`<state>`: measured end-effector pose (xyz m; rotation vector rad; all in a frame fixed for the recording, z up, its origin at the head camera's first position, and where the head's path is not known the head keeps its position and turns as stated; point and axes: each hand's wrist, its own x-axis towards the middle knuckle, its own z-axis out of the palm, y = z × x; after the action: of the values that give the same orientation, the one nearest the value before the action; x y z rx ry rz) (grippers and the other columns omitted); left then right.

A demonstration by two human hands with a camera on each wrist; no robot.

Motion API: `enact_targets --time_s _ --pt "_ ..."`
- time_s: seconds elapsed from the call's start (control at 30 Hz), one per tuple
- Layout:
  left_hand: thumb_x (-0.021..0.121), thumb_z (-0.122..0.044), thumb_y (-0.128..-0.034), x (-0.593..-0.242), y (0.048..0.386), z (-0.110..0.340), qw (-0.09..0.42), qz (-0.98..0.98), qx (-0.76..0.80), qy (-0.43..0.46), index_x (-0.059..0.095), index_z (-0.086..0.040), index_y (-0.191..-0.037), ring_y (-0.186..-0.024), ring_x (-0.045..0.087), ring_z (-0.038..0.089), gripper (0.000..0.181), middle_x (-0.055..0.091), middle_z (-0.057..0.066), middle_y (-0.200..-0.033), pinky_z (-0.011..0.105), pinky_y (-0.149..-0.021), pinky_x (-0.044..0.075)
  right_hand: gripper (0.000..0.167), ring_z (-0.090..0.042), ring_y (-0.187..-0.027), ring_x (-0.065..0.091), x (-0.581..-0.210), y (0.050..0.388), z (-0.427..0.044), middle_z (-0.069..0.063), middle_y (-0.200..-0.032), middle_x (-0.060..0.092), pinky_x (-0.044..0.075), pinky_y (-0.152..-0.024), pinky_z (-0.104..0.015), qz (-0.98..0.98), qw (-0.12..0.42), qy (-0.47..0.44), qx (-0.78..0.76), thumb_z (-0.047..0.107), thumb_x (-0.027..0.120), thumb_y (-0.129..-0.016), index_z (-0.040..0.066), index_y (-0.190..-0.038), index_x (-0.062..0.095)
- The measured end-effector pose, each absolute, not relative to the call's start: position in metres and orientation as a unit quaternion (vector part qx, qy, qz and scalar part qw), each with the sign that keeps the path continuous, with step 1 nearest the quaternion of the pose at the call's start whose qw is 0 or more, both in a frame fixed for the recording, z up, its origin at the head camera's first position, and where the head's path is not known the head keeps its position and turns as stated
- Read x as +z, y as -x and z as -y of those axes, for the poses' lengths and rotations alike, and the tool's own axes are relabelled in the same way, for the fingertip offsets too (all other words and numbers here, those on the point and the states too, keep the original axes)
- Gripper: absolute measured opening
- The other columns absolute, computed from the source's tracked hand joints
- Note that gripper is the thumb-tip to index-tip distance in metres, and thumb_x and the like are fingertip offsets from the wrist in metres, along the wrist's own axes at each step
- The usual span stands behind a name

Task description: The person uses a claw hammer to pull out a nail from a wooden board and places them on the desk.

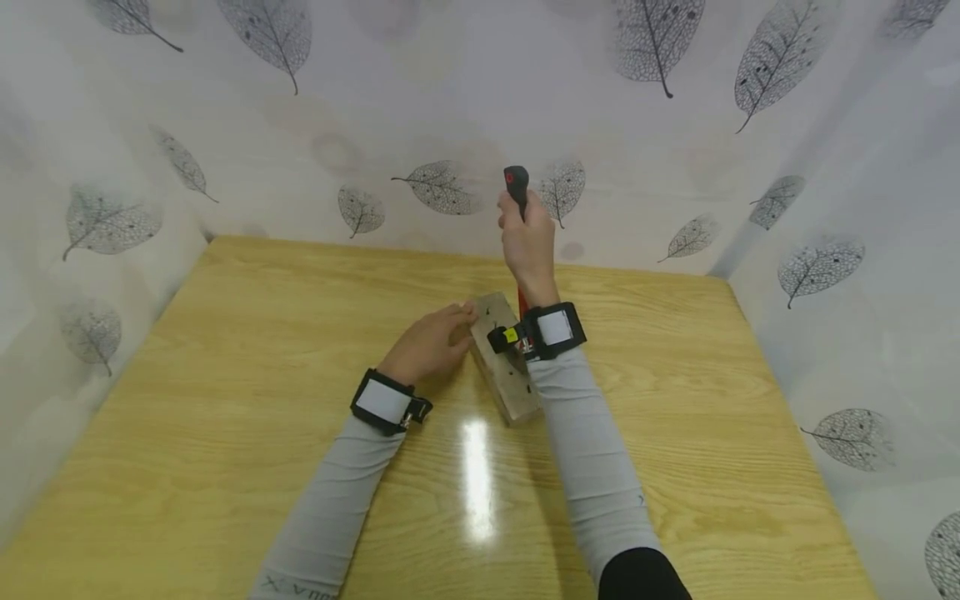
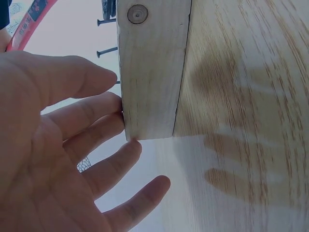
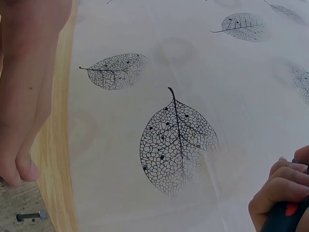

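A wooden block [image 1: 504, 385] lies on the table, and several nails [image 2: 107, 51] stick out of its upper face. Slightly bent, spread fingers of my left hand [image 1: 431, 346] [image 2: 63, 125] rest against the block's far left end, with the thumb beside its edge. My right hand [image 1: 529, 250] [image 3: 280, 193] grips the black handle [image 1: 516, 179] of a red-shafted tool [image 1: 522, 302]. In the left wrist view, its dark metal head [image 2: 109, 8] is at the block's nailed face; my right wrist and its camera mostly cover it in the head view.
The wood-grain table [image 1: 262, 333] reaches back to a pale curtain [image 1: 450, 75] with leaf prints, which also hangs at both sides. Light reflects off the tabletop in front of the block.
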<state>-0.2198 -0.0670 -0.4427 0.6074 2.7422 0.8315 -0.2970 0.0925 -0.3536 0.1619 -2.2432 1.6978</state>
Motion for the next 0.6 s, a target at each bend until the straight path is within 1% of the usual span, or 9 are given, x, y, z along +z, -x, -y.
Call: enact_targets --time_s 0.07,0.13,0.3,0.4,0.6 --pt "0.055 -0.028 -0.1049 -0.443 0.220 0.067 0.105 -0.931 0.283 -0.206 0.046 -0.014 -0.153 -0.152 0.030 0.028 0.050 0.036 0.004 -0.163 0.046 -0.125 0.024 0.037 -0.011 -0.051 0.035 -0.355 0.299 -0.091 0.000 -0.072 0.052 0.026 -0.046 -0.025 0.780 0.161 -0.063 0.601 0.029 0.048 -0.107 -0.004 -0.115 0.062" --pt "0.055 -0.026 -0.1049 -0.444 0.219 0.067 0.104 -0.930 0.283 -0.208 0.046 -0.014 -0.153 -0.152 0.030 0.028 0.050 0.037 0.004 -0.163 0.046 -0.125 0.025 0.036 -0.011 -0.051 0.034 -0.355 0.300 -0.090 -0.001 -0.072 0.052 0.026 -0.047 -0.025 0.777 0.163 -0.069 0.604 0.029 0.048 -0.108 -0.005 -0.114 0.062" --pt "0.054 -0.023 -0.1045 -0.444 0.219 0.067 0.102 -0.930 0.284 -0.211 0.049 -0.013 -0.151 -0.151 0.032 0.029 0.048 0.039 0.006 -0.162 0.046 -0.124 0.026 0.032 -0.012 -0.052 0.034 -0.354 0.303 -0.086 0.000 -0.074 0.053 0.026 -0.049 -0.026 0.775 0.176 -0.072 0.603 0.030 0.048 -0.107 0.001 -0.111 0.062" --pt "0.054 -0.021 -0.1042 -0.443 0.219 0.067 0.101 -0.929 0.287 -0.211 0.050 -0.013 -0.150 -0.151 0.033 0.030 0.047 0.040 0.007 -0.161 0.045 -0.124 0.026 0.031 -0.012 -0.051 0.034 -0.352 0.301 -0.086 0.000 -0.073 0.053 0.026 -0.048 -0.026 0.775 0.181 -0.074 0.601 0.029 0.048 -0.107 0.001 -0.110 0.062" --pt "0.054 -0.019 -0.1039 -0.441 0.219 0.068 0.103 -0.930 0.287 -0.208 0.048 -0.012 -0.151 -0.151 0.033 0.029 0.048 0.041 0.007 -0.161 0.045 -0.124 0.026 0.029 -0.009 -0.050 0.040 -0.347 0.288 -0.091 0.002 -0.067 0.051 0.031 -0.046 -0.024 0.751 0.209 -0.072 0.622 0.030 0.048 -0.106 0.005 -0.106 0.061"
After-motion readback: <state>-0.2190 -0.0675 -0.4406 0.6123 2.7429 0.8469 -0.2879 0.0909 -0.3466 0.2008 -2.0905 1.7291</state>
